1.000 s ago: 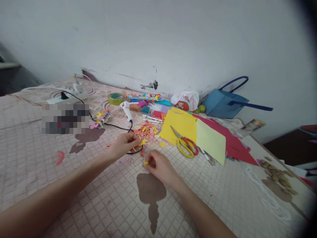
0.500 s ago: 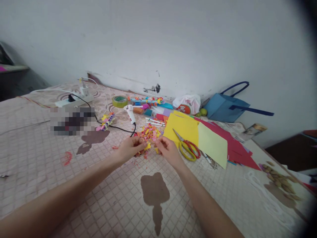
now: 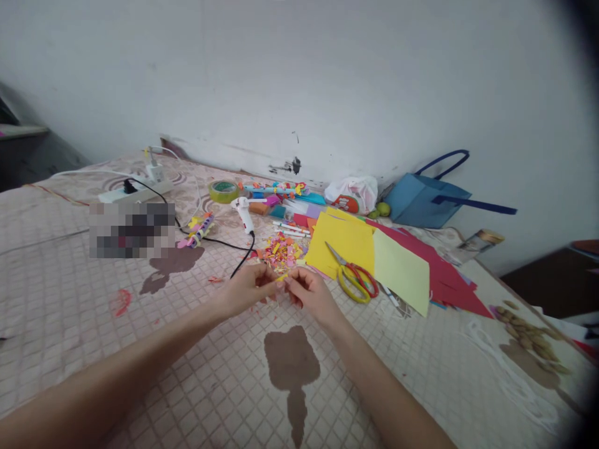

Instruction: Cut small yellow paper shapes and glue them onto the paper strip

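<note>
A small yellow piece (image 3: 282,277), perhaps foam or paper, is pinched between the fingertips of my left hand (image 3: 250,287) and my right hand (image 3: 309,292). The two hands meet over the table, fingers closed. Just beyond them lies a heap of colourful scraps (image 3: 283,249), partly hidden by my fingers. To the right of my right hand, scissors (image 3: 353,277) with red and yellow handles rest partly on yellow sheets (image 3: 344,234). A white glue gun (image 3: 244,215) stands behind my left hand, its black cord running to the left and toward the hand.
A decorated purple stick-like piece (image 3: 200,229) lies left of the glue gun. Tape (image 3: 224,191), a white plastic bag (image 3: 352,193) and a blue bag (image 3: 423,199) line the wall. Red sheets (image 3: 449,274) spread at right. A power strip (image 3: 135,192) with cords sits at left.
My hands have come together, and the yellow piece is now between both sets of fingertips. Before, they were slightly apart by the scrap heap. The view has shifted slightly.
</note>
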`<state>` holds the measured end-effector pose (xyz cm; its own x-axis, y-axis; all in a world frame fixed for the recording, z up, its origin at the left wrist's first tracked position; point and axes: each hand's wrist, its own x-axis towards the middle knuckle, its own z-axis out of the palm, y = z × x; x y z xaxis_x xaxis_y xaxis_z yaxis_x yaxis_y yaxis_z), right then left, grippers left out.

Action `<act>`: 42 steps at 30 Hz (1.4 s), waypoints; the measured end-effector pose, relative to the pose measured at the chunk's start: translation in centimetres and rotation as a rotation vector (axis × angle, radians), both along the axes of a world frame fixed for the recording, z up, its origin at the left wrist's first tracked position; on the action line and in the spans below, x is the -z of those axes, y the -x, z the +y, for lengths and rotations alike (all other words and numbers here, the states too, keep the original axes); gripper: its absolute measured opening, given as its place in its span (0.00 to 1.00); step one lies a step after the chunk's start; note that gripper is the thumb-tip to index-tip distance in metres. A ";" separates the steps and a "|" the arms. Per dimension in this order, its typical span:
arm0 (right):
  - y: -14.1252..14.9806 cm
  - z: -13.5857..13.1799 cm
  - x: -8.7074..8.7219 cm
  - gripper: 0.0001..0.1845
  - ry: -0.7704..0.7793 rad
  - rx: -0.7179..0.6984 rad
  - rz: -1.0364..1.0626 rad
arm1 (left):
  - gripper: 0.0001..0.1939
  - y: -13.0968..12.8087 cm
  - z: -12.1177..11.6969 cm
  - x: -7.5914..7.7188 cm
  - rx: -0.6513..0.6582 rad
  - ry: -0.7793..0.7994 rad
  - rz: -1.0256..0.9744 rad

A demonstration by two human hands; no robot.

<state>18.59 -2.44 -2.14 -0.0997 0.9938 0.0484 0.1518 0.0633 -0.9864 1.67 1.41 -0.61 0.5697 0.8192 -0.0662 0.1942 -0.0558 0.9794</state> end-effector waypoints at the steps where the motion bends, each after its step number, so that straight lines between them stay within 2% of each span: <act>1: 0.1 -0.1 0.0 0.15 0.004 -0.012 0.002 | 0.14 0.0 0.0 0.2 0.017 -0.012 -0.004; 4: 0.2 -0.2 0.3 0.17 0.017 -0.026 0.030 | 0.13 -0.1 0.0 0.5 0.029 -0.015 -0.041; 8: 0.2 -0.2 0.5 0.17 0.032 -0.023 0.065 | 0.13 -0.1 -0.3 0.1 0.033 0.020 -0.047; 14: 0.7 -0.6 0.1 0.16 -0.022 0.000 -0.012 | 0.13 0.1 -0.2 -0.2 0.101 0.012 -0.007; 19: 0.8 -0.7 0.4 0.15 0.038 -0.017 0.031 | 0.11 0.0 -0.1 -0.3 0.020 0.039 -0.032; 23: 0.8 -0.8 0.9 0.16 0.050 -0.029 0.036 | 0.10 0.0 -0.2 -0.4 0.022 0.069 -0.022; 27: 0.6 -0.6 0.8 0.16 0.023 -0.016 -0.092 | 0.10 0.1 0.1 -0.2 0.043 0.092 -0.050; 29: -0.5 -0.2 0.3 0.15 -0.041 0.096 -0.239 | 0.12 0.2 0.3 -0.1 0.026 0.127 -0.085; 31: -2.8 0.3 -0.4 0.14 -0.107 0.252 -0.350 | 0.14 0.3 0.5 -0.3 -0.014 0.168 -0.120; 33: -6.3 0.8 -0.9 0.13 -0.155 0.406 -0.430 | 0.16 0.5 0.7 -0.6 -0.062 0.206 -0.147; 36: -11.8 1.0 -0.7 0.13 -0.166 0.553 -0.589 | 0.17 0.6 0.8 -0.9 -0.118 0.251 -0.194; 38: -14.5 1.1 0.1 0.16 -0.082 0.589 -0.864 | 0.18 0.6 0.8 -0.9 -0.139 0.282 -0.215; 40: -15.9 1.0 1.1 0.18 -0.012 0.566 -0.927 | 0.18 0.6 0.9 -0.7 -0.150 0.313 -0.220; 42: -16.4 1.0 1.8 0.18 0.021 0.553 -0.900 | 0.18 0.5 0.9 -0.4 -0.158 0.332 -0.212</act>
